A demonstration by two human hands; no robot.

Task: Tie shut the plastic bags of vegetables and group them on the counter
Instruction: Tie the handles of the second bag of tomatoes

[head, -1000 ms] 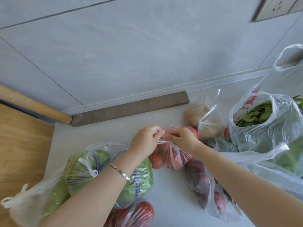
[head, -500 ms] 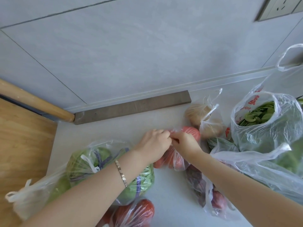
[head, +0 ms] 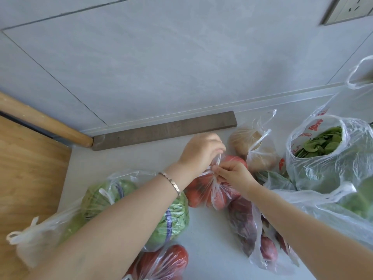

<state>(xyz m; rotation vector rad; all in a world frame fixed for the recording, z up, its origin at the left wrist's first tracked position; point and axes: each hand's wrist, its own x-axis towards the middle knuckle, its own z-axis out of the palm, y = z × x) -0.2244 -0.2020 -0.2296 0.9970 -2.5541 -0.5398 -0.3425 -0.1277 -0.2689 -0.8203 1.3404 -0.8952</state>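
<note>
A clear plastic bag of tomatoes (head: 203, 190) lies mid-counter. My left hand (head: 198, 153) pinches one handle of it above the bag, and my right hand (head: 232, 172) pinches the other handle just below and to the right, the two crossed between my fingers. A bag of green cabbage (head: 171, 217) lies under my left forearm. A bag of dark red onions (head: 248, 229) sits under my right forearm. A bag of potatoes (head: 254, 146) lies behind the tomatoes. An open bag of green leaves (head: 323, 150) stands at the right.
Another bag of tomatoes (head: 161, 263) lies at the near edge. A large loose bag with greens (head: 333, 215) spreads at the right. A dark wooden strip (head: 161, 130) runs along the wall. A wooden board (head: 26, 168) and rolling pin (head: 40, 120) lie left.
My left hand has risen and shifted away from me, drawing a bag handle up. My right hand stays low on the other handle. The view has shifted slightly.
</note>
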